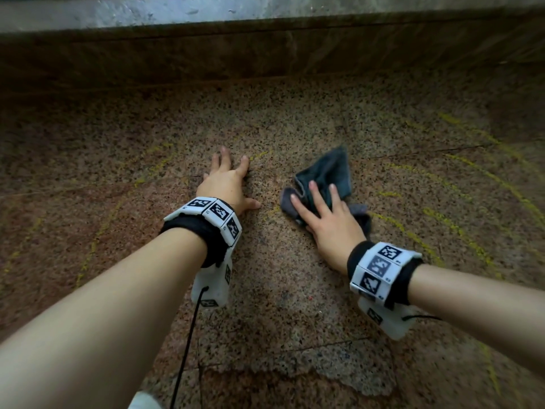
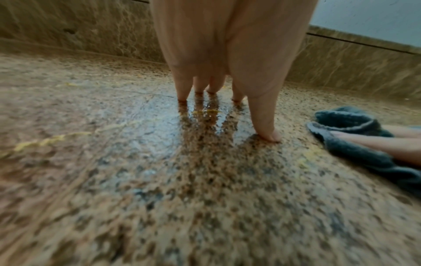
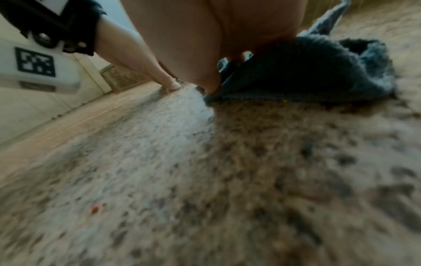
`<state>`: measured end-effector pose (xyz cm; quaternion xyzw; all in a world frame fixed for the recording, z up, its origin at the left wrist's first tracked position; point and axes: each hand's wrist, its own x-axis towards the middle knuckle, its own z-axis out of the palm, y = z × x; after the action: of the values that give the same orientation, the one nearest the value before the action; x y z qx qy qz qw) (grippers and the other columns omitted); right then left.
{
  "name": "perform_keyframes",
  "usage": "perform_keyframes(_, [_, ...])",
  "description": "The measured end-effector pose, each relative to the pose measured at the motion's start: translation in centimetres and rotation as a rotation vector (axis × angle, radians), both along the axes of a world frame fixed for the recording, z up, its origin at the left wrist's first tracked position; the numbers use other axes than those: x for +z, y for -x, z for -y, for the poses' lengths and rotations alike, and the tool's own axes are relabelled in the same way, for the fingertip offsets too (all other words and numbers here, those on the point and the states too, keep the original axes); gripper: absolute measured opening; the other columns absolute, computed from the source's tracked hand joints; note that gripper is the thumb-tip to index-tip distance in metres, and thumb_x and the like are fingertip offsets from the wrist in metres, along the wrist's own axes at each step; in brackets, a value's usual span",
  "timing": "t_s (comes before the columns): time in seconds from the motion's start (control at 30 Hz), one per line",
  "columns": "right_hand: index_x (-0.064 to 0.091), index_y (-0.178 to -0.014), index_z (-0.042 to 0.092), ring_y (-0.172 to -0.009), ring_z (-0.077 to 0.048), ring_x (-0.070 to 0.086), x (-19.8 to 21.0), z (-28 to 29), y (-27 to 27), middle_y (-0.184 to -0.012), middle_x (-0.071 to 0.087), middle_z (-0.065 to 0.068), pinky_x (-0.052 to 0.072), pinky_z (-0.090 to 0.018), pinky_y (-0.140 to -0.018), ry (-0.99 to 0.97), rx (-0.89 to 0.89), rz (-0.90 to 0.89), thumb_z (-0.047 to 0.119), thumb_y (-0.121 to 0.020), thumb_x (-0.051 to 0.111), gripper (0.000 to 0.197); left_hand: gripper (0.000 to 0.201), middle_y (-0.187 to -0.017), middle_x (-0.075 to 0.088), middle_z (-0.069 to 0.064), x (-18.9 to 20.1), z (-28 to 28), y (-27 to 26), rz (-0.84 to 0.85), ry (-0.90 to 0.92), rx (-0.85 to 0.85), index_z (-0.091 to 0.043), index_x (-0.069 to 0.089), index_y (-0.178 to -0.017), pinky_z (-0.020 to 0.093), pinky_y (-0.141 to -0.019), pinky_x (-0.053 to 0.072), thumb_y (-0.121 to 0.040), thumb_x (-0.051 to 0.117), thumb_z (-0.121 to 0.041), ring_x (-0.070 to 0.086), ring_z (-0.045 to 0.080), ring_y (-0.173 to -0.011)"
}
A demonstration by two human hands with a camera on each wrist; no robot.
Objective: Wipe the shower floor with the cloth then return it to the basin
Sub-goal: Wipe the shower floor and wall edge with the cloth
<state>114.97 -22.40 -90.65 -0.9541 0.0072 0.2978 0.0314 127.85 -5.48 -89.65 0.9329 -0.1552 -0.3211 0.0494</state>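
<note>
A dark blue-grey cloth (image 1: 327, 178) lies crumpled on the speckled granite shower floor (image 1: 280, 290). My right hand (image 1: 327, 214) presses flat on the cloth with straight, spread fingers. The same cloth (image 2: 355, 136) shows at the right of the left wrist view, and it bunches under my palm as the cloth (image 3: 307, 72) in the right wrist view. My left hand (image 1: 227, 178) rests flat on the bare floor to the left of the cloth, fingers spread, holding nothing. Its fingertips (image 2: 271, 135) touch wet, shiny stone. No basin is in view.
A low brown marble kerb (image 1: 265, 60) runs across the far side, with a pale grey surface (image 1: 206, 13) above it. Faint yellow streaks (image 1: 460, 240) arc over the floor around the hands. A patch of greyer stone (image 1: 339, 364) lies near me.
</note>
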Motion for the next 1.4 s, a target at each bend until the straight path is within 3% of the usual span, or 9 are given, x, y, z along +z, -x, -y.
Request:
perform_keyframes(0.2, [-0.008, -0.149, 0.036, -0.145, -0.036, -0.013, -0.2, 1.1, -3.1, -0.158, -0.019, -0.003, 0.007, -0.044, -0.117, -0.068, -0.118, 0.039, 0.035, -0.102, 0.027, 0.058, 0.099, -0.157, -0.015, 0.010, 0.0, 0.0, 0.1, 0.007, -0.002, 0.001, -0.028, 0.005, -0.150, 0.046, -0.117, 0.017, -0.077, 0.069, -0.048, -0.008, 0.027, -0.146])
perform_keyframes(0.37, [-0.004, -0.150, 0.034, -0.145, -0.033, -0.013, -0.2, 2.3, -6.4, -0.158, -0.017, -0.001, 0.008, -0.045, -0.117, -0.085, -0.254, 0.078, 0.037, -0.101, 0.027, 0.058, 0.098, -0.157, -0.005, 0.016, 0.7, 0.9, 0.3, 0.073, 0.025, 0.035, -0.021, 0.015, -0.149, 0.044, -0.119, 0.010, -0.074, 0.072, -0.049, -0.001, 0.029, -0.146])
perform_keyframes(0.5, [-0.004, -0.150, 0.034, -0.146, -0.031, -0.011, -0.5, 4.2, -5.3, -0.159, -0.015, 0.000, 0.010, -0.045, -0.117, -0.042, -0.332, 0.097, 0.040, -0.101, 0.025, 0.057, 0.099, -0.158, -0.006, 0.013, 1.1, 2.8, 1.0, 0.150, 0.076, -0.052, -0.015, 0.012, -0.149, 0.044, -0.119, 0.005, -0.076, 0.070, -0.048, -0.003, 0.027, -0.146])
perform_keyframes(0.67, [-0.005, -0.151, 0.031, -0.146, -0.031, -0.010, -0.7, 9.3, -2.1, -0.159, -0.011, -0.004, 0.002, -0.043, -0.119, 0.025, -0.503, 0.095, 0.042, -0.101, 0.024, 0.058, 0.098, -0.158, -0.007, 0.011, 1.0, 6.0, 2.2, 0.076, 0.111, -0.119, -0.016, 0.009, -0.150, 0.042, -0.119, 0.004, -0.078, 0.068, -0.048, -0.004, 0.025, -0.146])
perform_keyframes(0.8, [-0.003, -0.151, 0.029, -0.146, -0.031, -0.008, -0.7, 12.0, 0.5, -0.160, -0.009, -0.003, 0.003, -0.043, -0.119, 0.034, -0.607, 0.113, 0.043, -0.100, 0.027, 0.061, 0.100, -0.158, -0.009, 0.009, 0.4, 8.0, 3.5, 0.043, 0.124, -0.205, -0.018, 0.006, -0.150, 0.041, -0.119, 0.004, -0.077, 0.068, -0.048, -0.005, 0.024, -0.146])
perform_keyframes(1.2, [-0.011, -0.150, 0.023, -0.145, -0.033, -0.017, -0.1, 7.4, 6.3, -0.157, -0.019, -0.008, -0.002, -0.041, -0.119, 0.004, -0.318, 0.031, 0.052, -0.097, 0.028, 0.072, 0.105, -0.157, -0.016, 0.009, -0.7, 8.7, 4.3, 0.031, 0.137, -0.193, -0.024, 0.003, -0.151, 0.039, -0.120, 0.002, -0.075, 0.071, -0.048, -0.012, 0.023, -0.146])
perform_keyframes(1.4, [-0.008, -0.150, 0.026, -0.145, -0.032, -0.014, -0.5, 8.4, 4.9, -0.158, -0.016, -0.007, -0.002, -0.041, -0.119, 0.003, -0.308, 0.061, 0.052, -0.096, 0.028, 0.070, 0.105, -0.157, -0.016, 0.009, -0.7, 8.8, 4.3, 0.028, 0.133, -0.185, -0.023, 0.004, -0.151, 0.040, -0.119, 0.002, -0.075, 0.071, -0.046, -0.012, 0.024, -0.146])
